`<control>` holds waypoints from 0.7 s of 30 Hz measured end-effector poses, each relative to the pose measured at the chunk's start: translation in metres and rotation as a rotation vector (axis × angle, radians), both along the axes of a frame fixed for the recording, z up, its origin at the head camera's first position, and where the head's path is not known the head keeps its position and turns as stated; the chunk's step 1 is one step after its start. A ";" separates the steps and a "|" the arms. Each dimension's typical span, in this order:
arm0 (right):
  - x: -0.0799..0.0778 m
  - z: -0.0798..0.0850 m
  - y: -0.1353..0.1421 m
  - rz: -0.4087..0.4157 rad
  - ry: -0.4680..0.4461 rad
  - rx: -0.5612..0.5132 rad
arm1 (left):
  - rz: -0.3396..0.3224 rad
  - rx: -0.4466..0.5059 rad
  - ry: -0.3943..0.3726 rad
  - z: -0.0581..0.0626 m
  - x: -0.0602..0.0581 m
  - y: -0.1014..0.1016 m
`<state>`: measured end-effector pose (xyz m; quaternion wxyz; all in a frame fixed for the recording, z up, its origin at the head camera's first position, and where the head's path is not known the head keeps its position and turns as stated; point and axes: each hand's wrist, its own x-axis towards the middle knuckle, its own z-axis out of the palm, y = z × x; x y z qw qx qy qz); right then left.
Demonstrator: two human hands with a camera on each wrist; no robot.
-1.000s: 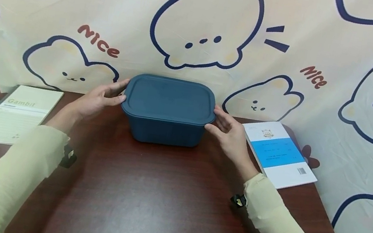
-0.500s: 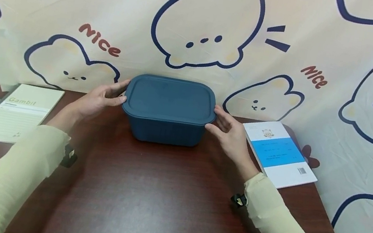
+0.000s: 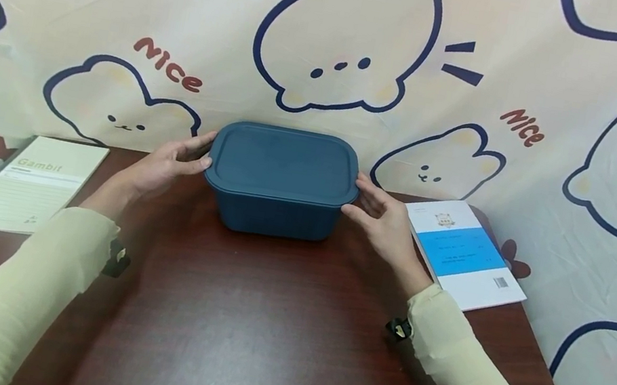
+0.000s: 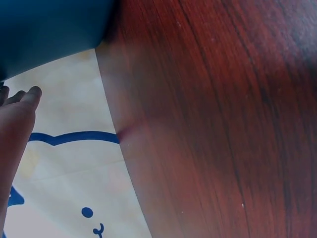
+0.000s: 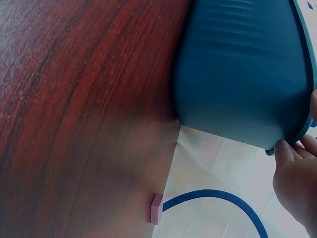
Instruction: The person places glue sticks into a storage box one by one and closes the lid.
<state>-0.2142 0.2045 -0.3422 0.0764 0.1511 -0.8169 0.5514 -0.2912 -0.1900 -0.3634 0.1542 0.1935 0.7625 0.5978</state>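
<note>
A dark blue plastic storage box (image 3: 279, 218) with a rounded, fitted lid (image 3: 285, 164) stands at the back of the table, against the patterned cloth. My left hand (image 3: 161, 166) holds the lid's left edge, thumb near the front and fingers farther back. On the opposite side, my right hand (image 3: 383, 223) grips the right edge of the lid in the same way. The right wrist view shows fingertips (image 5: 285, 148) right at the lid's rim, beside the box's ribbed wall. In the left wrist view, the hand's fingertips (image 4: 34, 91) show just below the box's corner. The box's contents are hidden.
A pale notepad (image 3: 37, 186) lies at the table's left edge. To the right is a white and blue booklet (image 3: 461, 254), close to my right forearm. A small pink block (image 5: 156, 209) shows at the table's edge. Behind hangs cartoon-printed cloth (image 3: 341, 40).
Both hands keep their places on the lid and the box stays put. Only the head view has shifted slightly.
</note>
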 end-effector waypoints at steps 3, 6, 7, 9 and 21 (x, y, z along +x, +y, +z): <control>-0.002 -0.002 0.001 0.002 -0.010 0.003 | 0.000 -0.007 0.000 0.000 0.000 -0.001; -0.009 -0.010 0.005 0.013 -0.021 0.006 | 0.004 -0.018 0.000 0.000 0.002 -0.001; -0.011 -0.013 0.006 0.017 -0.025 0.011 | 0.007 -0.021 -0.003 0.000 0.002 -0.001; -0.016 -0.019 0.011 0.024 -0.029 0.015 | 0.021 -0.031 -0.009 0.000 0.003 0.000; -0.020 -0.019 0.028 -0.046 0.086 0.216 | 0.145 -0.205 0.077 0.009 0.013 0.004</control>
